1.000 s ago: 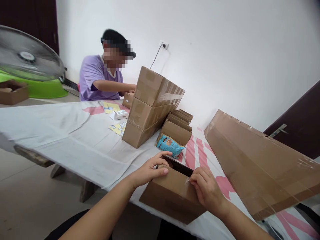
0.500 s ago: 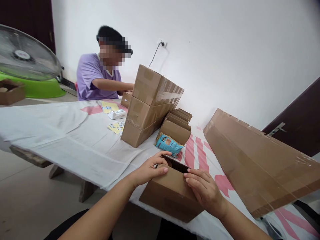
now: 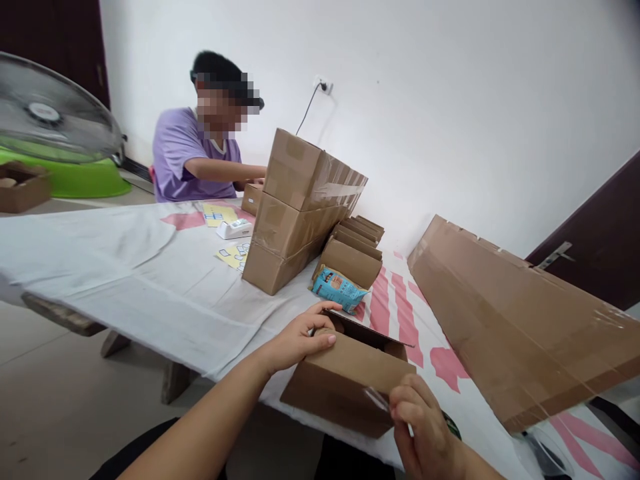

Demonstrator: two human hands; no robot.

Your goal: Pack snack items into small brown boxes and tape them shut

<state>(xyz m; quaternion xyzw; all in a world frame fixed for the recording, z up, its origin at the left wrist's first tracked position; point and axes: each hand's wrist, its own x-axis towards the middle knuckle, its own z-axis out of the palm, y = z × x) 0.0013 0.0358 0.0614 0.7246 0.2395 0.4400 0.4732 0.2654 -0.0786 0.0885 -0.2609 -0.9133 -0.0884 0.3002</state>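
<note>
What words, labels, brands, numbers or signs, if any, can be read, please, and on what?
No text reads clearly.
Blue plastic packet: print too small.
White plastic device: markings too small.
Badge on large round fan: blurred.
White label on brown cardboard box before purple-shirted person: too small.

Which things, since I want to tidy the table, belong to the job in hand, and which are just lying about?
In the job:
- cardboard box, held by the left hand
- clear strip, apparently tape, at the right hand

Probably just lying about:
- blue packet
- yellow sheet near the other person
</note>
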